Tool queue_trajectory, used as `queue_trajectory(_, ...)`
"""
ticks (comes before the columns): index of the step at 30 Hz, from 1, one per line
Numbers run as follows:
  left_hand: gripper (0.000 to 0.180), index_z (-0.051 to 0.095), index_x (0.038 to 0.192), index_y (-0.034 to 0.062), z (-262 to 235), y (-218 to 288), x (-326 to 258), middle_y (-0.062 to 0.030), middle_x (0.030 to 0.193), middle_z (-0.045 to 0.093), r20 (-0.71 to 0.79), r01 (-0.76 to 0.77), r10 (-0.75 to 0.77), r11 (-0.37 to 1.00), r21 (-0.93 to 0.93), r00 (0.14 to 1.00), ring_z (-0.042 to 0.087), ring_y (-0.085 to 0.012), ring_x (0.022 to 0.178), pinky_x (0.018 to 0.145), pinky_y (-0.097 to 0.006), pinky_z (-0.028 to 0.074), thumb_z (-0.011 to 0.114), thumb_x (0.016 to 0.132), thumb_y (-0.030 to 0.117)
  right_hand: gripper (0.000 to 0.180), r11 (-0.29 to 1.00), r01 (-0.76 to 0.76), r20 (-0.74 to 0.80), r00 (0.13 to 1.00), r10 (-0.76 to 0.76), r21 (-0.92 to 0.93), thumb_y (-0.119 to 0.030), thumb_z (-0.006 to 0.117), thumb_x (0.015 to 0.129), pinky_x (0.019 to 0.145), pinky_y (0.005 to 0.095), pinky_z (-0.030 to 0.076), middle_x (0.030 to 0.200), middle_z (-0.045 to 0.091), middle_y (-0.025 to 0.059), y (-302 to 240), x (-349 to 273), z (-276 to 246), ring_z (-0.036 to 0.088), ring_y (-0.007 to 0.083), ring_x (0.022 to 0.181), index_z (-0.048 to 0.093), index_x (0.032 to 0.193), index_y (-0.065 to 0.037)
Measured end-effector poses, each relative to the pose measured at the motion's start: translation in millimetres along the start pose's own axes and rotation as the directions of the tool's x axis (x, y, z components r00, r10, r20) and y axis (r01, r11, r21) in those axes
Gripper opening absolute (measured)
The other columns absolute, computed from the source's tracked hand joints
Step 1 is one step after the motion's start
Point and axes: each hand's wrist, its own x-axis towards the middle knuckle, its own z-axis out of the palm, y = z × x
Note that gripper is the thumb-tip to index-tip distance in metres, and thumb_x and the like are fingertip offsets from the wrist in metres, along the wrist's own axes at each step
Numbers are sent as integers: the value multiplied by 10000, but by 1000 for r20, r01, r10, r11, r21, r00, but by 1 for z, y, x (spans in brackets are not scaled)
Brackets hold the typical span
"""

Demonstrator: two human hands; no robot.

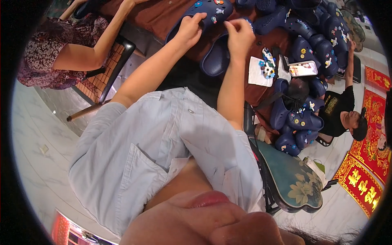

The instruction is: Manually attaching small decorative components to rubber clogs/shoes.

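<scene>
Work looks partway: at the frame's top centre the left hand point(190, 32) grips a navy foam clog point(208, 13) already bearing colourful charms point(219, 11), whether the right hand point(241, 37) beside it pinches anything I can't tell, and seemingly loose multicoloured trinkets point(268, 68) lie on white paper point(255, 79), upper right.

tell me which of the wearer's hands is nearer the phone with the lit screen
Right. The right hand is raised to the left of the phone, apart from it; the left hand is farther left, on a blue clog.
</scene>
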Motion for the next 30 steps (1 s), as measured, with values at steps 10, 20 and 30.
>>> queue_trajectory(10, 105, 638, 940, -20, -6, -2, 6, -62, 934, 656, 22, 35, -35, 999, -16, 999, 632, -153, 819, 730, -294, 506, 696, 870, 32, 136, 753, -334, -242, 941, 236, -567, -79, 763, 730, 753, 458, 469, 821, 672, 135, 98, -81, -141, 615, 346, 833, 724, 855, -41)
queue_trajectory(20, 127, 648, 980, -26, -13, 3, -5, -58, 964, 657, 72, -2, 7, 998, -59, 997, 644, -144, 866, 744, -278, 515, 703, 876, 21, 175, 680, -364, -204, 930, 306, -636, -88, 763, 718, 761, 460, 474, 865, 684, 138, 114, -104, -138, 606, 354, 842, 731, 881, -33)
queue_trajectory(30, 207, 643, 1051, -57, -21, 3, -18, -77, 1054, 659, 148, 6, 1, 999, -44, 989, 636, -161, 970, 885, -297, 510, 702, 885, 53, 167, 610, -259, -221, 965, 138, -749, -98, 655, 813, 779, 481, 470, 879, 655, 195, 117, -109, -131, 609, 372, 841, 698, 936, 7)
